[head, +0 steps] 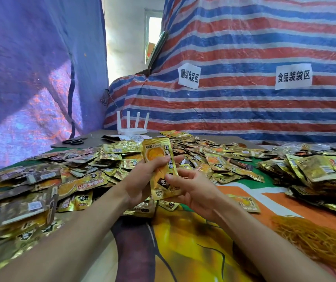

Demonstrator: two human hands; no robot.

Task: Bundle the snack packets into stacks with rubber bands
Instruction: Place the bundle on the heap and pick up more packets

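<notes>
Packet is held upright above the desk, gold face toward the camera, between both hands. Whether more packets sit behind it cannot be told. Left hand grips its left side, fingers clamped on it with the thumb laid across the face. Right hand pinches the lower right part, thumb on the face, other fingers curled loosely beneath. No band shows on either hand or on the packet. Risks, as judged: the foil looks slick, so a stack built in this grip may fan or slide out sideways once one hand lets go to fetch a band. Rubber bands lie in a tangled heap near the right forearm, well apart from the packet, so pulling one may drag out several or snag. The right hand must leave the packet to reach them, and the left hand's one-sided hold then carries everything. Anything dropped lands among the loose packets spread just below and to the left, in the same gold print, and the count is lost. Those lie face up, face down and turned all ways. Mixed facings would make an uneven stack that a band can bow or slip off. A second heap lies at far right. Scissors and router sit at the far edge, out of the way.
</notes>
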